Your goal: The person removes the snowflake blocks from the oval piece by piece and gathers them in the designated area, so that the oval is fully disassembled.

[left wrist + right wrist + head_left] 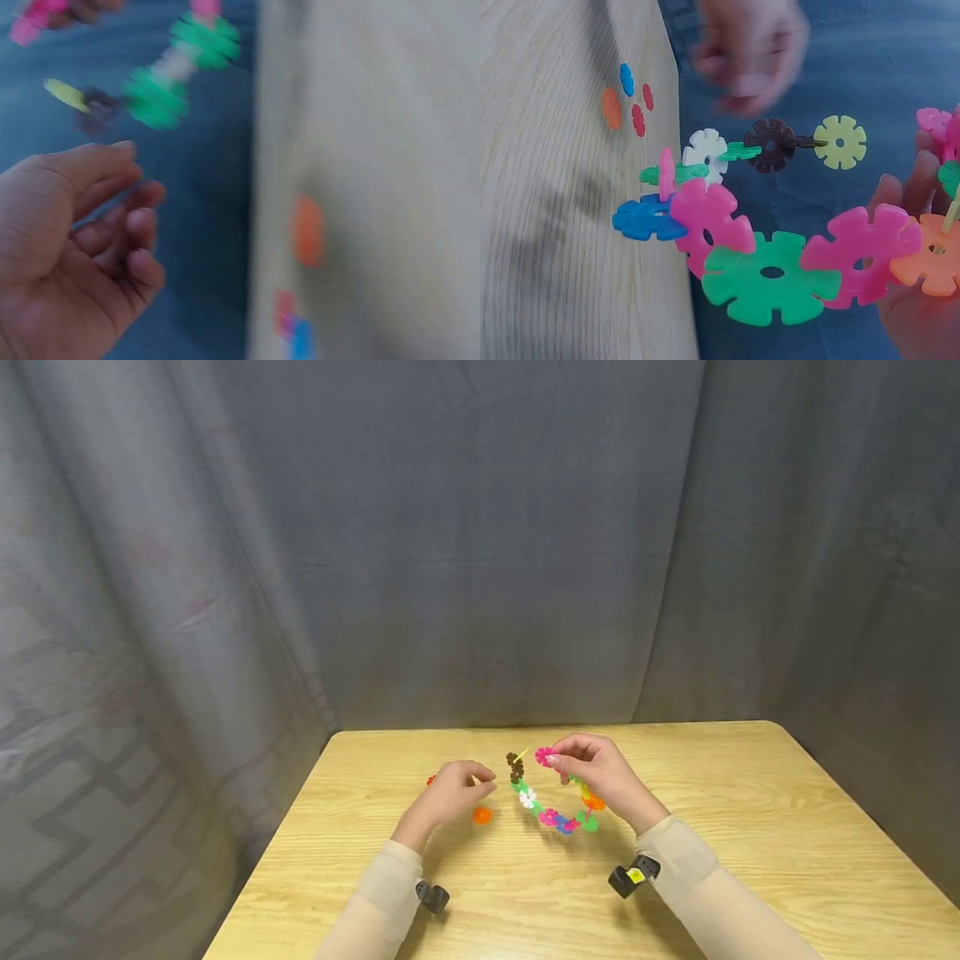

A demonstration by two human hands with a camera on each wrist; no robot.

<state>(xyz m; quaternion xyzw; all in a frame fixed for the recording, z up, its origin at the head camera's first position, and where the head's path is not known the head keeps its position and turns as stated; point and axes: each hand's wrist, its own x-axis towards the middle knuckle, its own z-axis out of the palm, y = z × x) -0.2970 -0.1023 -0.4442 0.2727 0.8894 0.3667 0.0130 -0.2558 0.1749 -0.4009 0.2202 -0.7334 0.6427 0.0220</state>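
A curved chain of interlocking plastic snowflake discs hangs above the table. My right hand (597,770) pinches a pink snowflake disc (544,757) at one end of it. The chain runs through orange, green (771,276), blue and white (528,798) discs to dark brown ones (770,145). A yellow disc (841,142) forms the other end. Close to that end is my left hand (452,795), its fingers loosely bent and nothing between them. In the left wrist view the left hand (82,247) is apart from the chain; the picture is blurred.
Loose discs lie on the wooden table (750,827): an orange disc (482,816) below the left hand, plus a blue disc (627,79) and two red ones, one red disc (638,120) beside the orange. Grey curtains (480,543) hang behind the table and at both sides.
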